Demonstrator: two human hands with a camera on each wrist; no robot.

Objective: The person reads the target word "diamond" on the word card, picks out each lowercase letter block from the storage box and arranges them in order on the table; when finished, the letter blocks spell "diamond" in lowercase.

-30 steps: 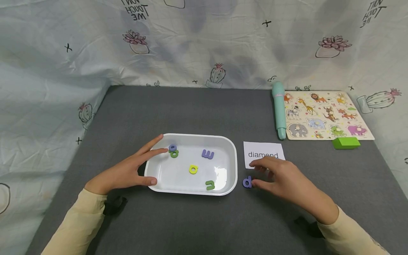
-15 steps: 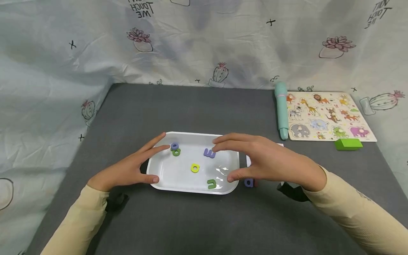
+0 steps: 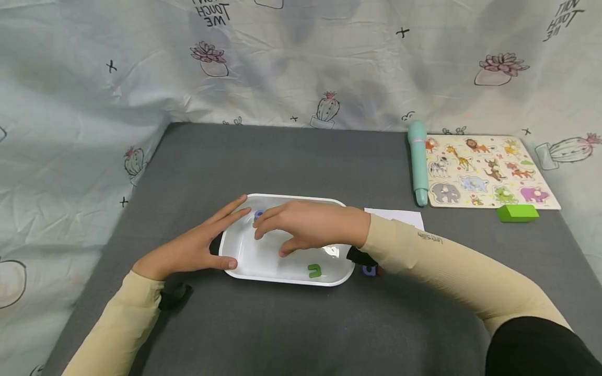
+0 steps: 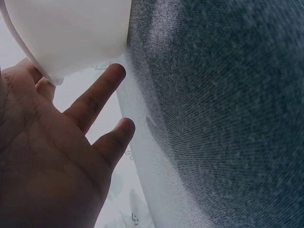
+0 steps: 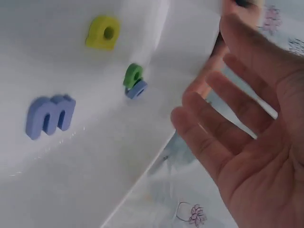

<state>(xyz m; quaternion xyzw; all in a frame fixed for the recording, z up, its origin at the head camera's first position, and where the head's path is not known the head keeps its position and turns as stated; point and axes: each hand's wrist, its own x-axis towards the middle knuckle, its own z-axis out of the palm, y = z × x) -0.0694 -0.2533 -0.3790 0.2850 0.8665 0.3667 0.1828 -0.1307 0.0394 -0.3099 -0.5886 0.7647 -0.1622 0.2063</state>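
White tray (image 3: 268, 261) touched by L hand (image 3: 193, 248), overhung by R hand (image 3: 310, 224).
L end of rim is met by spread, near-straight L fingers; R fingers are relaxed & apart, w/ nothing gripped by either hand. Grey tabletop (image 3: 263, 324) is exposed along far & near edges. In tray are seen purple m (image 5: 42, 105), yellow a (image 5: 98, 33), purple o (image 5: 134, 91) touching green letter (image 5: 129, 75), & green n (image 3: 318, 270) nr the near-R corner.

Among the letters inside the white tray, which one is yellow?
The yellow a, lying alone, above and to the right of the purple m in the right wrist view. It is the only yellow one among purple and green.
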